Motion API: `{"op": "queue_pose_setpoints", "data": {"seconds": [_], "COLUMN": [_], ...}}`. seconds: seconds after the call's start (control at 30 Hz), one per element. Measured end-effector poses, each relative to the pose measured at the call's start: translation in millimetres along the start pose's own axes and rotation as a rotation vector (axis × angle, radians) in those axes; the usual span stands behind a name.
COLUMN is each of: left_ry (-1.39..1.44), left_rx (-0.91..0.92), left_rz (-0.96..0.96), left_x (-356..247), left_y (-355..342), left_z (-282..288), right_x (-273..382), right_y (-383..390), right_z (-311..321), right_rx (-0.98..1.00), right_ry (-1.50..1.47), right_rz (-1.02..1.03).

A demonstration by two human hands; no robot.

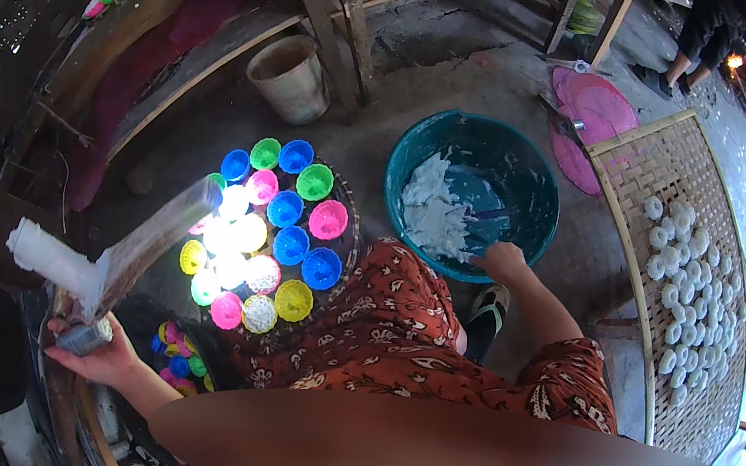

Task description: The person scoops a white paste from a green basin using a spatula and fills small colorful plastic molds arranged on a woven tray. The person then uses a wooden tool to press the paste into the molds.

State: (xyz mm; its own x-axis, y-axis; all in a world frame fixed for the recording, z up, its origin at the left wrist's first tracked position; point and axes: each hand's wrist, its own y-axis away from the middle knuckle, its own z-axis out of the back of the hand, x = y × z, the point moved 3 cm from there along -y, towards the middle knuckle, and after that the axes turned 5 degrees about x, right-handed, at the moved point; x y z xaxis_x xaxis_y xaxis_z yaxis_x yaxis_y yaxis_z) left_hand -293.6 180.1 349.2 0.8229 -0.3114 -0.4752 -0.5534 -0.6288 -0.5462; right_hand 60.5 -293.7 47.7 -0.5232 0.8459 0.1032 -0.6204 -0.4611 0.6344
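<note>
My left hand (101,355) is closed around a short grey metal cylinder (84,338), palm up. Right above it is a wooden lever (150,235), and a white, dough-coated plunger (53,257) juts out to the left. My right hand (503,263) reaches over the near rim of a teal basin (548,188). Its fingers bend down at the edge of the sticky white dough (434,206); what they grip, if anything, is hidden. A dark flat tool (498,213) lies in the basin.
Colourful fluted cups (291,245) stand on a round tray at my left, some glaring in bright light. White dough rings (691,306) lie on a woven bamboo rack (635,168) at right. A bucket (290,78) and pink lids (600,113) are beyond; a person (706,42) stands far right.
</note>
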Motion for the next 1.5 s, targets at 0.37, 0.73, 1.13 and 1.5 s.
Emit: {"op": "queue_pose_setpoints", "data": {"seconds": [0.37, 0.73, 1.13, 1.5], "left_ry": [-0.085, -0.087, -0.878, -1.334], "left_rx": [-0.004, 0.163, 0.428, 0.941], "left_rz": [-0.014, 0.026, 0.194, 0.266], "left_x": [10.9, -2.2, 95.3, 263.5], "left_y": [-0.9, 15.9, 9.2, 22.6], "left_z": [-25.3, -35.7, -52.6, -119.0], "right_x": [-12.8, 11.1, -37.0, 50.8], "right_y": [-78.1, -98.1, 53.3, 193.1], "right_z": [-12.2, -62.9, 98.5, 241.4], "right_rx": [-0.23, -0.198, -0.108, -0.32], "right_ry": [0.07, -0.277, -0.746, -0.512], "right_rz": [0.004, 0.103, 0.209, 0.882]}}
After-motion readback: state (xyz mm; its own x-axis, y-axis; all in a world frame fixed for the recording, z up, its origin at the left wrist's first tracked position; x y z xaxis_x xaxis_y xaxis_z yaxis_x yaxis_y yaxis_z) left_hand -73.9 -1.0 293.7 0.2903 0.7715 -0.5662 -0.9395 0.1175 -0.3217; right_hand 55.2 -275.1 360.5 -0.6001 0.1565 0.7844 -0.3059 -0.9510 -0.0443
